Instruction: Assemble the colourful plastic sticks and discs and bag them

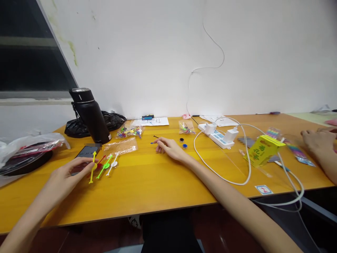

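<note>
My left hand pinches a yellow arrow spinner, held upright between thumb and fingertips above the table. Just beyond it lie a red arrow spinner, a green arrow spinner and a white arrow spinner, side by side. At the table's middle, my right hand has its fingers closed on a blue arrow; only the tip shows, the rest is hidden. A black arrow tip sticks out behind those fingers. To their right lie a black round piece and a blue round piece.
Bags of coloured spinners lie behind, near a black bottle and a phone. Rightward are a power strip with looping white cables and a yellow box. Another person's hand is at far right.
</note>
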Tool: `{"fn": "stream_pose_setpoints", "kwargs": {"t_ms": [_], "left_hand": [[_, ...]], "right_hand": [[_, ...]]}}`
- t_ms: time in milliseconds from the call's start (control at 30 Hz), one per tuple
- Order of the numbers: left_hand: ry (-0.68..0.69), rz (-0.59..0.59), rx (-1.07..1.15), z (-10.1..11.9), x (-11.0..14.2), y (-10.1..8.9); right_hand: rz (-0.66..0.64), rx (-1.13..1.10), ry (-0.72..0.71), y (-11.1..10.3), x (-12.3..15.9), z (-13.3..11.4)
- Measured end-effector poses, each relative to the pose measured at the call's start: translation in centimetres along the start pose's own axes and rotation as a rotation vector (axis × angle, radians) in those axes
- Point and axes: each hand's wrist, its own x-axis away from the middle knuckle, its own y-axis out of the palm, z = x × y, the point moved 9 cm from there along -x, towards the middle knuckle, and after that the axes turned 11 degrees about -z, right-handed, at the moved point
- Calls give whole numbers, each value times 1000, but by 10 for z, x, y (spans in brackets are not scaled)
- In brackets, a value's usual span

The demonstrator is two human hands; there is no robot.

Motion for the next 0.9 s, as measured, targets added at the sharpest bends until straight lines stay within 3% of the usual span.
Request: {"fn": "stream_pose_setpoints", "kwargs": {"t_ms": [100,167,367,600,733,900], "left_hand": [[-4,-145,-87,-10,-2,19],[7,-179,-115,-10,-3,26],[65,-214,-83,2,-1,36],[-3,-237,-52,3,-1,36],[4,-243,-81,9,1,34],[17,-197,-83,13,1,30]], "right_hand": [[6,16,-2,-2,1,-2],[15,15,-7,-4,2,-2],[65,51,-5,-11,3,-4],[100,97,-16,-20,3,-3],[204,220,35,-42,7,0],[436,672,231,-84,28,3]]}}
